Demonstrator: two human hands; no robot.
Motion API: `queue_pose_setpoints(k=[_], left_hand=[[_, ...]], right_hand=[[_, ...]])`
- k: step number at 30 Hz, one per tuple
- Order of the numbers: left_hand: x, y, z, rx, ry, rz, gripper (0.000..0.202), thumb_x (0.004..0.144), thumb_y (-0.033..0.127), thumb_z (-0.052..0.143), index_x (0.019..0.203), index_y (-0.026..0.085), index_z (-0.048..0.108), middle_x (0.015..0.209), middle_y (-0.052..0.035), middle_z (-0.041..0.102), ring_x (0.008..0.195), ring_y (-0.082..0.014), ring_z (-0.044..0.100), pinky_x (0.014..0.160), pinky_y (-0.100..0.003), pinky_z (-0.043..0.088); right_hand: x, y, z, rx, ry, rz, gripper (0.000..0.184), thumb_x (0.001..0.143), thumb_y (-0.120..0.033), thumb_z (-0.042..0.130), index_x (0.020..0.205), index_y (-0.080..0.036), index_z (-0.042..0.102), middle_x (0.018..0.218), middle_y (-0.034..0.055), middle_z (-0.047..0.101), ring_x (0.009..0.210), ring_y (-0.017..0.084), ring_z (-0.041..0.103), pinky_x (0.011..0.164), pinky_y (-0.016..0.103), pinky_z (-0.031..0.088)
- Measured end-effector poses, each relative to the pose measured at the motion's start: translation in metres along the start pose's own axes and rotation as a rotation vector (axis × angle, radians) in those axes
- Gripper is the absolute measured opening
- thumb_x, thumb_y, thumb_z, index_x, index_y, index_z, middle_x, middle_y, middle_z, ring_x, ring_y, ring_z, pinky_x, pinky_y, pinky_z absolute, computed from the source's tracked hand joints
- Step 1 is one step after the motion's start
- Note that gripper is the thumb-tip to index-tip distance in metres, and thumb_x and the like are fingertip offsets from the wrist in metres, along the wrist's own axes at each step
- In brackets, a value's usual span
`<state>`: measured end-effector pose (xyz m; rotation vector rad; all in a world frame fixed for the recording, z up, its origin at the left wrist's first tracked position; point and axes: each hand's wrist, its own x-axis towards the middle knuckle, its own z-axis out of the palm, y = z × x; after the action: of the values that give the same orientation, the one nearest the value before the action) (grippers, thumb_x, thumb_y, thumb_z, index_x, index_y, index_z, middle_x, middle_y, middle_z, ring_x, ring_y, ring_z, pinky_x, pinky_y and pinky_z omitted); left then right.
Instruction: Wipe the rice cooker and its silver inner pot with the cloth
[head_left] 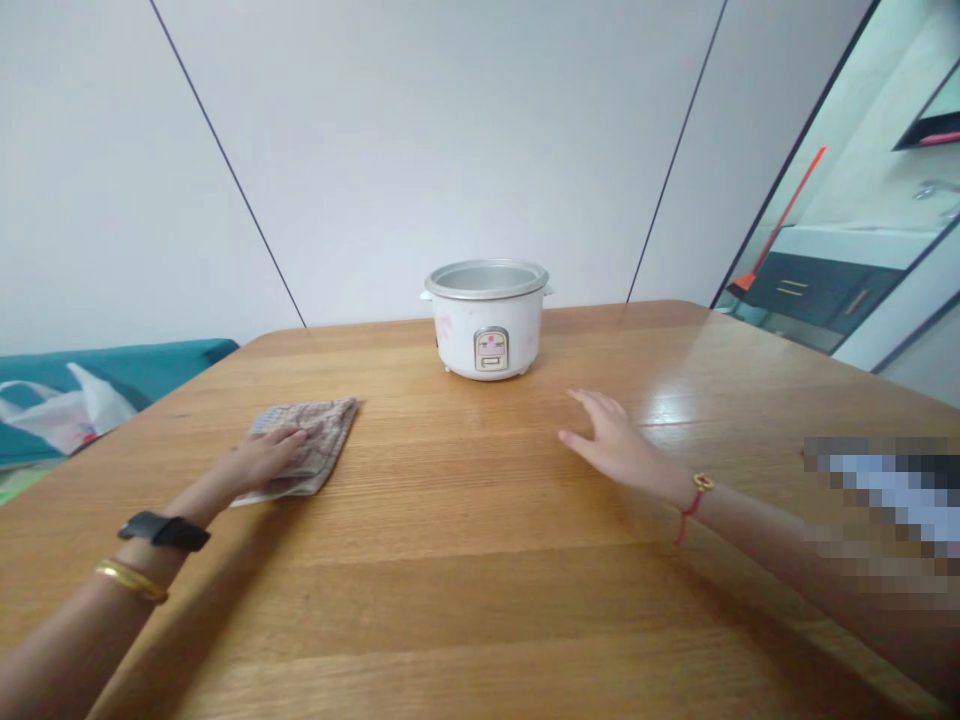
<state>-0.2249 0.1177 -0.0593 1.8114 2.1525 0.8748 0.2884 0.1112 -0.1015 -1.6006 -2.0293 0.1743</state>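
Note:
My left hand (262, 458) lies flat on a folded checked cloth (315, 450) on the left of a wooden table (465, 580), fingers stretched out over it. My right hand (611, 440) hovers open just above the table top, fingers extended toward a white rice cooker (487, 320). The cooker stands lidless near the table's far edge, its metal inner pot rim showing and its switch panel facing me. A gap of bare table separates my right hand from the cooker.
A teal sofa (135, 365) with a white plastic bag (67, 415) sits beyond the table's left edge. A white wall stands behind the table. At the right, a glass door shows a room with a red-handled broom (780, 220). A blurred patch covers the right edge.

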Motion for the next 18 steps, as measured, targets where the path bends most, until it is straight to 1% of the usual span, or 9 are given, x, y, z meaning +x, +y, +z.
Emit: queue_pose_setpoints(k=[2,4,6,7,9,11,12,14,18], left_hand=[[-0.019,0.026,0.013,-0.025,-0.121,0.059,0.045,0.072,0.066,0.058,0.079,0.024,0.074,0.098,-0.0171,0.077,0.105,-0.0425,0.07,0.092,-0.058,0.051],[-0.039,0.066,0.035,-0.055,-0.279,0.194,0.049,0.082,0.065,0.048,0.092,0.027,0.077,0.107,-0.017,0.077,0.106,-0.0417,0.07,0.089,-0.057,0.053],[-0.058,0.111,0.062,-0.084,-0.367,0.335,0.044,0.074,0.067,0.059,0.093,0.033,0.078,0.117,-0.0098,0.076,0.119,-0.0397,0.065,0.105,-0.054,0.046],[-0.066,0.132,0.075,-0.092,-0.445,0.487,0.049,0.077,0.069,0.055,0.1,0.032,0.077,0.128,-0.0106,0.072,0.129,-0.0412,0.058,0.111,-0.059,0.039],[-0.077,0.168,0.096,-0.136,-0.582,0.659,0.059,0.09,0.068,0.038,0.117,0.029,0.074,0.143,-0.0121,0.062,0.137,-0.0391,0.052,0.114,-0.061,0.034],[-0.075,0.193,0.107,-0.218,-0.697,0.635,0.064,0.096,0.068,0.031,0.127,0.027,0.069,0.142,-0.0125,0.063,0.132,-0.0349,0.057,0.113,-0.055,0.039],[-0.068,0.202,0.109,-0.272,-0.693,0.601,0.063,0.096,0.067,0.034,0.13,0.026,0.067,0.14,-0.013,0.064,0.13,-0.0335,0.059,0.112,-0.052,0.042],[-0.043,0.212,0.108,-0.363,-0.507,0.532,0.061,0.095,0.064,0.045,0.134,0.021,0.063,0.139,-0.0153,0.064,0.129,-0.033,0.06,0.112,-0.048,0.044],[0.034,0.228,0.102,-0.419,0.121,0.567,0.072,0.089,0.051,0.062,0.147,0.01,0.046,0.155,-0.0223,0.045,0.146,-0.0331,0.041,0.124,-0.047,0.026]], right_hand=[[-0.014,-0.037,-0.001,-0.038,-0.062,-0.119,0.068,0.088,-0.045,0.059,0.15,-0.019,0.048,0.159,0.0157,0.042,0.15,0.036,0.032,0.123,0.058,0.025],[-0.021,-0.078,0.0,-0.048,-0.179,-0.232,0.066,0.09,-0.047,0.057,0.152,-0.024,0.048,0.165,0.0107,0.033,0.154,0.035,0.023,0.124,0.062,0.019],[-0.02,-0.107,0.003,-0.05,-0.289,-0.317,0.065,0.092,-0.052,0.054,0.153,-0.031,0.046,0.167,0.0057,0.029,0.155,0.037,0.019,0.122,0.069,0.012],[-0.017,-0.115,0.006,-0.053,-0.332,-0.321,0.066,0.092,-0.054,0.054,0.154,-0.033,0.044,0.167,0.0042,0.028,0.154,0.039,0.019,0.12,0.073,0.01],[-0.008,-0.115,0.013,-0.063,-0.395,-0.249,0.068,0.093,-0.061,0.05,0.156,-0.036,0.041,0.167,0.0034,0.029,0.153,0.044,0.02,0.115,0.079,0.009],[0.0,-0.098,0.018,-0.094,-0.428,-0.156,0.07,0.094,-0.068,0.044,0.157,-0.036,0.039,0.167,0.0043,0.03,0.152,0.047,0.018,0.111,0.084,0.009],[0.001,-0.087,0.019,-0.116,-0.432,-0.128,0.07,0.095,-0.069,0.04,0.157,-0.037,0.038,0.167,0.0046,0.029,0.153,0.048,0.017,0.109,0.085,0.008],[0.0,-0.066,0.019,-0.164,-0.411,-0.097,0.069,0.097,-0.069,0.036,0.158,-0.036,0.037,0.168,0.0053,0.026,0.154,0.046,0.014,0.107,0.087,0.008],[-0.009,-0.043,0.013,-0.213,-0.355,-0.061,0.067,0.099,-0.066,0.035,0.158,-0.035,0.038,0.168,0.0057,0.026,0.154,0.045,0.015,0.108,0.086,0.007]])
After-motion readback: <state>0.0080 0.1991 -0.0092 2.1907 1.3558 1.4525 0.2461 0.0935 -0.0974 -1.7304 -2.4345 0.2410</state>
